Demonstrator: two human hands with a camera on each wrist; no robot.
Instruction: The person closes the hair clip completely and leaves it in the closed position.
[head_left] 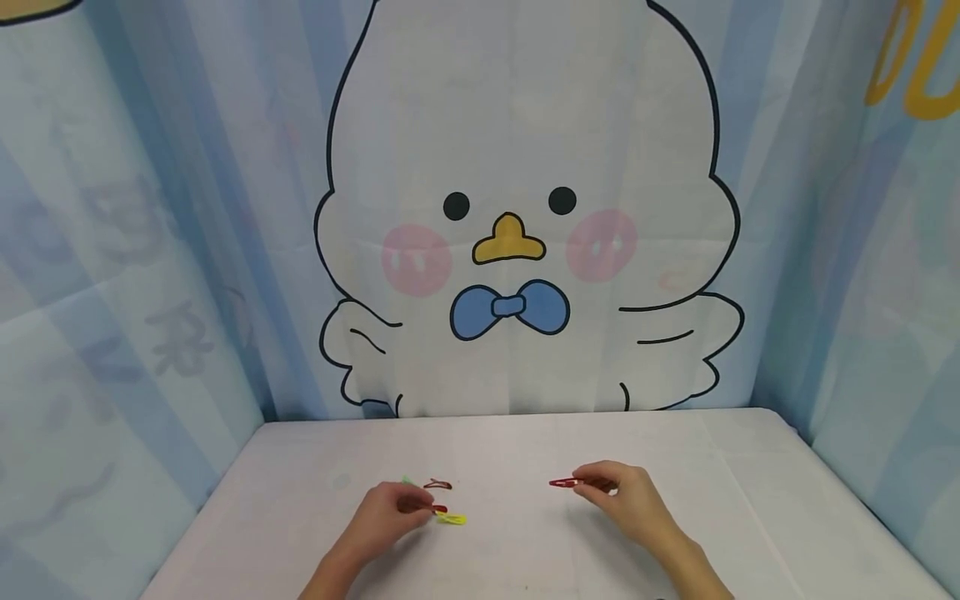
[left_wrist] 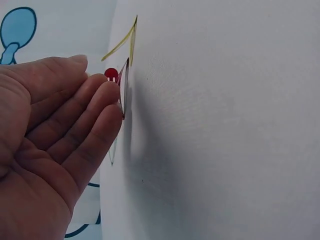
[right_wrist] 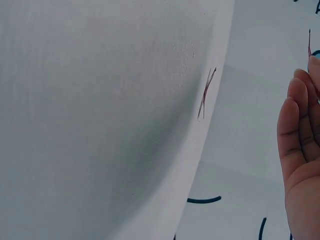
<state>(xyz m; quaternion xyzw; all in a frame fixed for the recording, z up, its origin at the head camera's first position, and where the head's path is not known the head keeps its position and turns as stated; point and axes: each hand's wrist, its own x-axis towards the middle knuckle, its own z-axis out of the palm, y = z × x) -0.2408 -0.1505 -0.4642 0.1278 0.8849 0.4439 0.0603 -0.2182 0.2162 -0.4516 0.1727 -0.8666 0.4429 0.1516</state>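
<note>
My left hand (head_left: pixel 386 518) pinches a red snap hair clip (head_left: pixel 439 508) at its fingertips. In the left wrist view, that clip's round red end (left_wrist: pixel 111 74) shows beside the fingers, the rest hidden. A yellow hair clip (head_left: pixel 452 519) lies close to these fingertips. Just beyond them, a dark red hair clip (head_left: pixel 438 484) stands with its two arms apart. A green hair clip (head_left: pixel 407 480) is mostly covered by the left hand. Over on the right, my right hand (head_left: pixel 622 500) pinches another red hair clip (head_left: pixel 562 482), its tip pointing left, above the table.
The white table (head_left: pixel 510 450) ends at a printed cloth backdrop (head_left: pixel 517 358) with a cartoon bird. Blue cloth curtains (head_left: pixel 112 333) hang along both sides.
</note>
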